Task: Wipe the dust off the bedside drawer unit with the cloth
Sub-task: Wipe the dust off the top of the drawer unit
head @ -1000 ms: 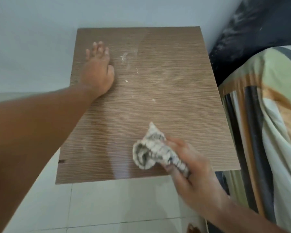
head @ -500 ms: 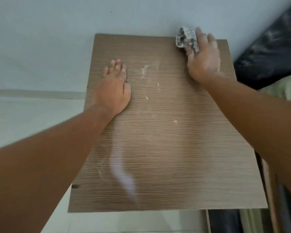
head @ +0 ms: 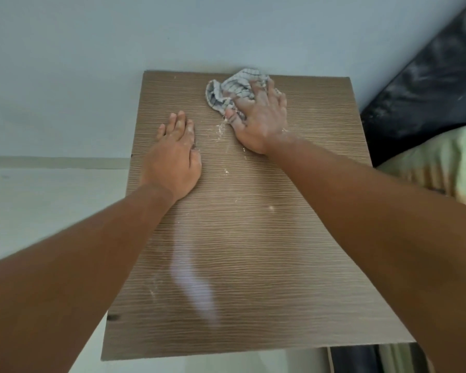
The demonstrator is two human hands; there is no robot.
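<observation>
The bedside drawer unit point(head: 253, 251) shows its brown wood-grain top, seen from above. A crumpled grey-and-white striped cloth point(head: 232, 91) lies near the top's far edge, just right of the middle. My right hand point(head: 258, 119) presses down on the cloth, fingers spread over it. White dust specks point(head: 221, 130) lie on the wood just left of that hand. My left hand point(head: 174, 160) rests flat, palm down, on the far left part of the top and holds nothing.
A pale blue-grey wall point(head: 172, 36) stands right behind the unit. A bed with a green and orange striped cover point(head: 447, 162) and a dark headboard point(head: 428, 84) is close on the right. Light floor tiles point(head: 38, 197) lie to the left.
My right hand has slid the cloth from the front of the top to the far right corner, then leftward along the far edge. The left hand has stayed flat in place.
</observation>
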